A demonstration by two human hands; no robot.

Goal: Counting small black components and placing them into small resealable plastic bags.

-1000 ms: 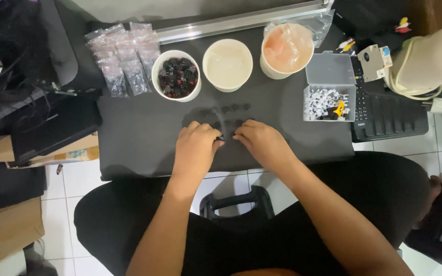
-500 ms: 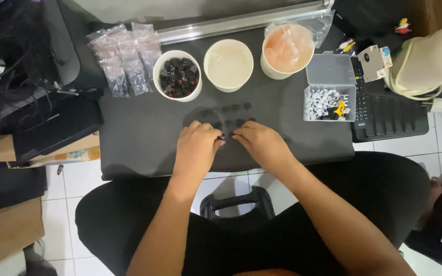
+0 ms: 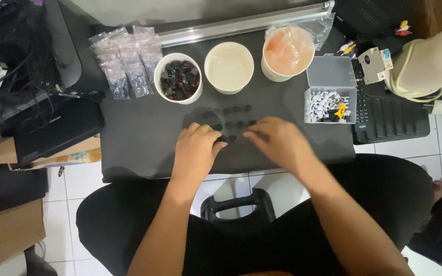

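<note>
Our fingers come first: on our left hand point(image 3: 196, 148) they curl downward, the tips pressed close together at a small dark part on the mat, though we cannot tell whether they pinch it or only press it. On our right hand point(image 3: 277, 144) the fingers lie loosely together and flat, pointing left toward that same spot; its tips are blurred, so we cannot tell if anything sits between them.

Just past the fingertips, the small black parts point(image 3: 231, 116) lie in short rows on the dark mat point(image 3: 139, 138), spaced apart from one another, which we judge keeps each one separate and easy to reach from either hand.

Farther out stand three bowls in a line: one filled with black and red pieces point(image 3: 179, 77), an empty cream bowl point(image 3: 228, 66), and a bowl lined with a plastic bag point(image 3: 287, 51). All sit within reach beyond the rows. Left of them lie small clear bags point(image 3: 126, 59). To the right an open clear box point(image 3: 331, 97) holds white bits and a yellow one, beside a black keyboard point(image 3: 390, 115).
</note>
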